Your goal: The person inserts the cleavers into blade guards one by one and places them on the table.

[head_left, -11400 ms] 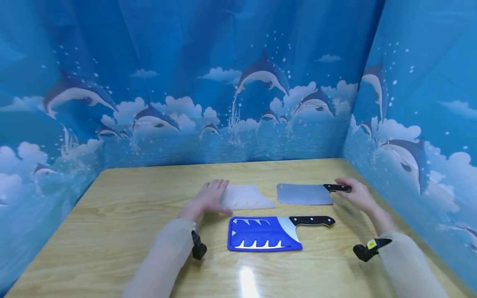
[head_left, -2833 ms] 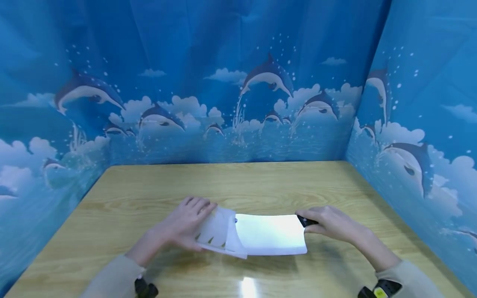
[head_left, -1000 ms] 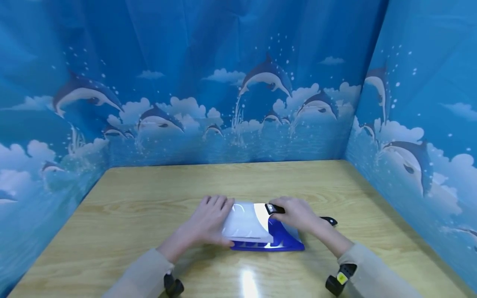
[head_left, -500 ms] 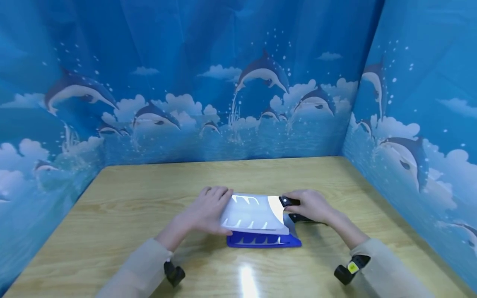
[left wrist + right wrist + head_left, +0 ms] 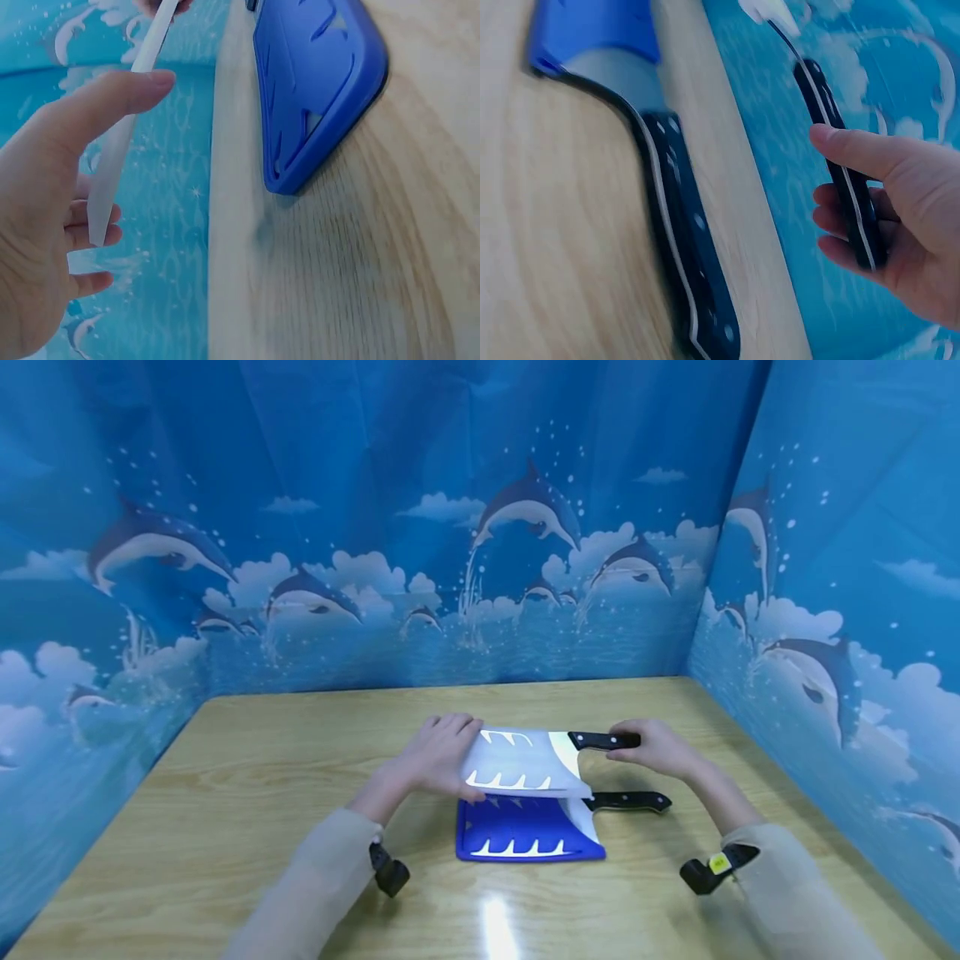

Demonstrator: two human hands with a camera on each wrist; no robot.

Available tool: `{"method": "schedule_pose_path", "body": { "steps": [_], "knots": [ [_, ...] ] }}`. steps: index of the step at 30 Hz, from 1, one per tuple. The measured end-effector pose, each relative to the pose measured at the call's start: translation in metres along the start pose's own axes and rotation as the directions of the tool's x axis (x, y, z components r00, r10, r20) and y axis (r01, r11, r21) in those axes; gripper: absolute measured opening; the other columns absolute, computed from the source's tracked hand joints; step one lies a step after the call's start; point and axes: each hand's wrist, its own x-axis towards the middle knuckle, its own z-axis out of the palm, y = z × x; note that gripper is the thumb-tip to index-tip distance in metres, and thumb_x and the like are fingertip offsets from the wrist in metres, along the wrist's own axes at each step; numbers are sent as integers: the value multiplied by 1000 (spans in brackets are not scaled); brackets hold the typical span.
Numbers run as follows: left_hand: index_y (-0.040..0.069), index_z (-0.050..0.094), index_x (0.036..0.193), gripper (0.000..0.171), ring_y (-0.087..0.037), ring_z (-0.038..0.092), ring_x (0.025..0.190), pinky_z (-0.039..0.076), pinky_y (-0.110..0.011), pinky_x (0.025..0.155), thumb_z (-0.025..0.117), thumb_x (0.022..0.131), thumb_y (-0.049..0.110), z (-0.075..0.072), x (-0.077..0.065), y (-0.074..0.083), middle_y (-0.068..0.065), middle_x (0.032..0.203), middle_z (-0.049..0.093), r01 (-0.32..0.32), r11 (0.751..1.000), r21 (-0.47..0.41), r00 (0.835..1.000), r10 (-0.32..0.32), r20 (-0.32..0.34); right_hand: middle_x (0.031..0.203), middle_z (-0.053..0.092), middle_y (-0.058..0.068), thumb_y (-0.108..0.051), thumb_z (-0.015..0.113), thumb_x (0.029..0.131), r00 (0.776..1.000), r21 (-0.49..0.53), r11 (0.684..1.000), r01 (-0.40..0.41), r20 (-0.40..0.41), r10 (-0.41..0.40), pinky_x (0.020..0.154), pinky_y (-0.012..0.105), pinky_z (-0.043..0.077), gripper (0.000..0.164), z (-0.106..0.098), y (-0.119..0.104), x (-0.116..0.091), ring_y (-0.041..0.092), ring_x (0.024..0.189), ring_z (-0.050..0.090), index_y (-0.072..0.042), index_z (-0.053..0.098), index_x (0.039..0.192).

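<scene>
A cleaver sits in a translucent white blade cover [image 5: 517, 764], its black riveted handle [image 5: 592, 741] sticking out to the right. My left hand [image 5: 444, 756] pinches the cover's left end between thumb and fingers, as the left wrist view shows with the cover [image 5: 112, 165] edge-on. With my right hand [image 5: 660, 747] I grip the handle [image 5: 847, 180], thumb on one side and fingers on the other. Both hands hold this cleaver raised off the table. In front of it a second cleaver in a blue cover [image 5: 525, 839] lies flat, handle [image 5: 630, 802] to the right, its upper edge overlapped by the white cover.
The light wooden table [image 5: 300, 777] carries the blue-covered cleaver near its middle. Blue dolphin-print curtains [image 5: 360, 527] hang along the back and both sides. Each of my wrists wears a small black camera [image 5: 390, 868].
The bare cleaver and white cover first lay apart on the table; the blade then slid into the cover. Over the last second both hands carried the covered cleaver backward, uncovering more of the blue one.
</scene>
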Motion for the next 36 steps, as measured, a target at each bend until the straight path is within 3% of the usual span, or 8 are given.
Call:
{"method": "schedule_pose_path", "body": {
  "steps": [4, 7, 14, 20, 26, 33, 36],
  "knots": [
    [3, 36, 140, 109, -28, 38, 125, 29, -49, 103, 66, 61, 71, 6, 8, -6, -14, 135, 43, 30, 999, -22, 999, -29, 30, 93, 64, 16, -15, 69, 82, 996, 73, 994, -83, -25, 85, 68, 43, 52, 34, -5, 18, 0, 26, 77, 62, 8, 61, 105],
    [3, 36, 140, 110, -28, 38, 125, 29, -47, 104, 64, 61, 74, 11, 15, -9, -14, 136, 42, 34, 998, -43, 999, -32, 42, 95, 63, 20, -15, 67, 84, 983, 157, 971, -181, -7, 184, 66, 43, 53, 38, -6, 27, -1, 23, 71, 63, 11, 57, 109],
    [4, 34, 142, 109, -26, 33, 129, 24, -47, 107, 63, 63, 73, 24, 34, -11, -12, 140, 39, 68, 995, -74, 992, -60, 113, 116, 53, 33, -17, 65, 85, 939, 212, 915, -342, 50, 340, 83, 49, 48, 51, -4, 36, 3, 28, 84, 65, 14, 47, 122],
    [3, 33, 142, 107, -26, 32, 130, 23, -46, 108, 68, 63, 66, 34, 43, -11, -12, 141, 37, 118, 988, -102, 981, -100, 168, 121, 48, 33, -12, 66, 83, 926, 286, 881, -376, 77, 370, 84, 42, 47, 49, 7, 47, 7, 34, 100, 55, 14, 48, 122],
    [4, 32, 143, 105, -26, 35, 128, 23, -44, 108, 70, 65, 63, 46, 47, -10, -12, 140, 39, 172, 980, -97, 964, -147, 223, 116, 51, 30, -11, 66, 83, 909, 261, 871, -415, 93, 405, 72, 33, 48, 45, 17, 52, 10, 28, 91, 53, 12, 51, 119],
    [7, 37, 141, 98, -23, 39, 125, 28, -40, 106, 72, 65, 59, 54, 48, -9, -8, 137, 43, 243, 963, -114, 937, -203, 284, 112, 54, 26, -10, 64, 84, 887, 210, 862, -462, 122, 446, 82, 41, 44, 42, 25, 55, 14, 30, 97, 50, 14, 52, 117],
    [8, 37, 141, 98, -24, 36, 129, 25, -41, 108, 71, 66, 59, 54, 48, -9, -8, 140, 40, 251, 960, -122, 930, -204, 307, 111, 54, 26, -11, 64, 85, 891, 194, 869, -454, 122, 438, 83, 42, 43, 42, 26, 56, 13, 31, 96, 49, 14, 52, 116]
  ]
}}
